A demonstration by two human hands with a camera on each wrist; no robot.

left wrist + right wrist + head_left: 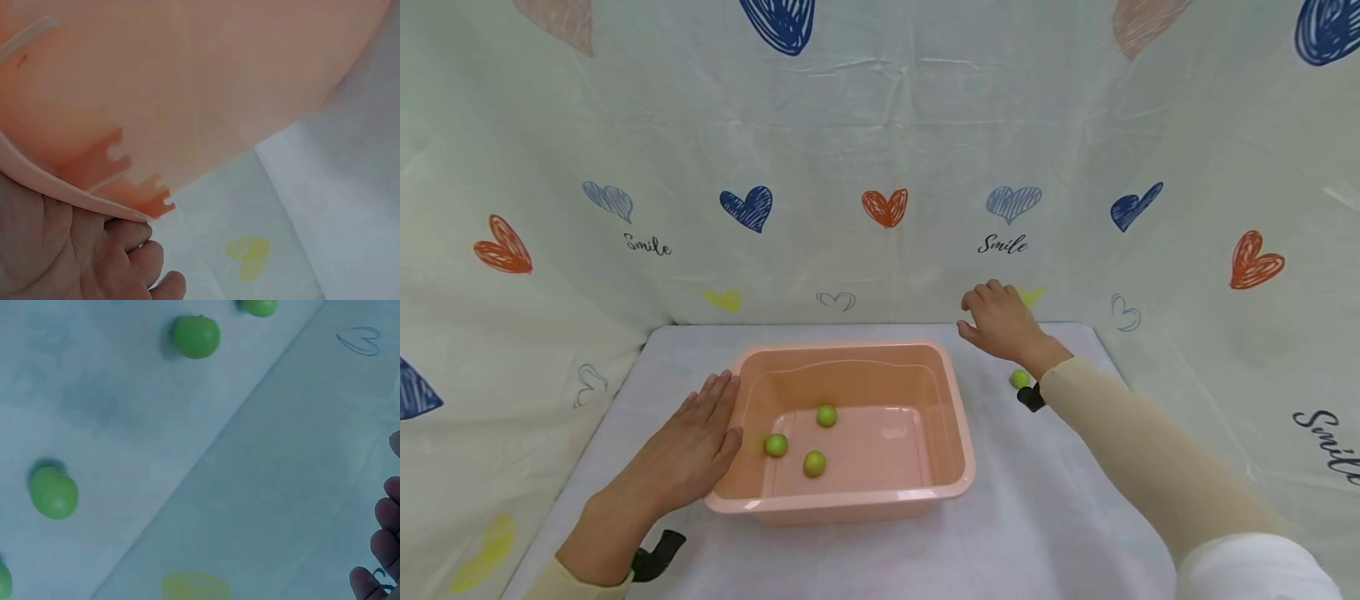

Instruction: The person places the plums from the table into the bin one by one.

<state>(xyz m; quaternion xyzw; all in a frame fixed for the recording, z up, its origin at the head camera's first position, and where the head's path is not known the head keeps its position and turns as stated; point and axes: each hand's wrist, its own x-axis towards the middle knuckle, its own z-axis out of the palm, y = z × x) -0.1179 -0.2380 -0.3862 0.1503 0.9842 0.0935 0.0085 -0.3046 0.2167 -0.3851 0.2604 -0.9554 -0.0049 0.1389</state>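
A pink plastic basin (842, 503) stands on the table, with three small round green fruits (814, 463) on its floor. My left hand (688, 446) rests along the basin's left rim, fingers straight; the left wrist view shows the palm (56, 250) against the rim's underside. Raised over the table's far right, my right hand (1002, 323) has loosely bent fingers and holds nothing visible. Below its wrist lies another green fruit (1020, 378), partly hidden by the arm. In the right wrist view, several green fruits (196, 337) lie spread apart on the cloth, away from the fingertips (389, 512).
A white cloth covers the table (1030, 517). Behind and beside it hangs a pale curtain (887, 125) printed with hearts and "Smile". Dark straps (658, 557) show at both wrists.
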